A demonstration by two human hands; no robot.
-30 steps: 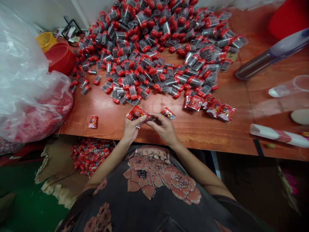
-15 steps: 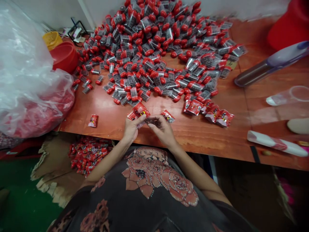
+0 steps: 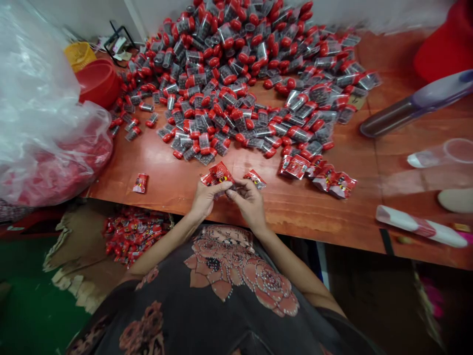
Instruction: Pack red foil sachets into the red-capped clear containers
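My left hand is closed on red printed packets, its thumb lying across their lower edge. My right hand meets it over the front part of the table, thumb and fingers pinched on a small clear container with dark contents, mostly hidden by the fingers. Just beyond the right fingers lies another red packet. A single packet rests farther left on the table. To the right, several filled-looking packets lie in a row.
A large heap of red-capped clear containers covers the back of the table. A plastic bag of red items and a red bowl stand left. Below is a carton of red packets. A white roll lies right.
My hands have drawn closer together, with the right thumb now near the left. The small container between them is more hidden. The packets in my left hand have shifted slightly right.
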